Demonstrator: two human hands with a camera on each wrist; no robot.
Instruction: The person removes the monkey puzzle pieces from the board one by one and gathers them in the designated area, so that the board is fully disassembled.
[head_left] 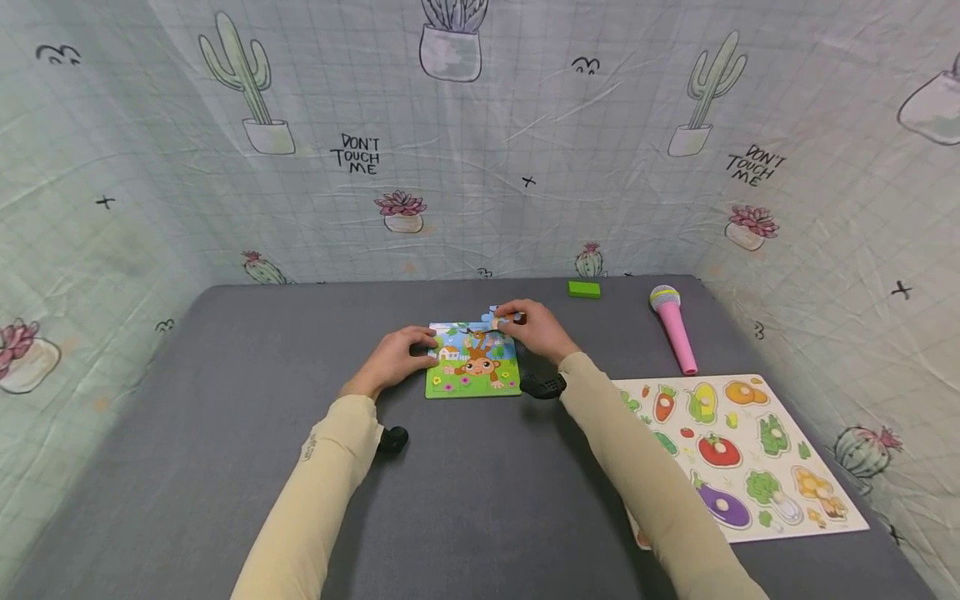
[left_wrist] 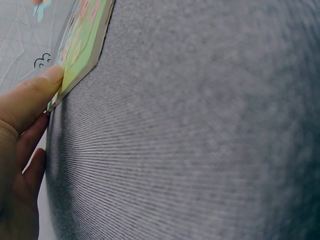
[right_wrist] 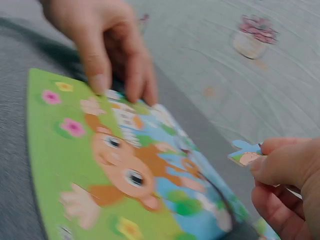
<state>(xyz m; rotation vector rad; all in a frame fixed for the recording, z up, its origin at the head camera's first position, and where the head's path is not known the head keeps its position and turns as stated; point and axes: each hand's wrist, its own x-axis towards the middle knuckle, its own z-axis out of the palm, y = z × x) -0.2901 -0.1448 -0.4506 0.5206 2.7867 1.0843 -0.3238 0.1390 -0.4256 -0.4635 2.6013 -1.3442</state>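
Observation:
A jigsaw puzzle (head_left: pixel 472 375) with a monkey picture lies on the grey table. My left hand (head_left: pixel 393 358) holds its left edge, and in the left wrist view the thumb (left_wrist: pixel 54 75) rests against the puzzle's rim. Above the puzzle's far right corner, my right hand (head_left: pixel 538 329) pinches a small blue and green jigsaw piece (right_wrist: pixel 246 154) between thumb and fingertips. That piece is apart from the puzzle in the right wrist view. The right-hand fingers partly cover it.
A green block (head_left: pixel 583 289) and a pink toy microphone (head_left: pixel 677 333) lie at the back right. Under and beside my right forearm is a white vegetable board (head_left: pixel 813 446). Patterned cloth (head_left: pixel 465 167) hangs behind the table.

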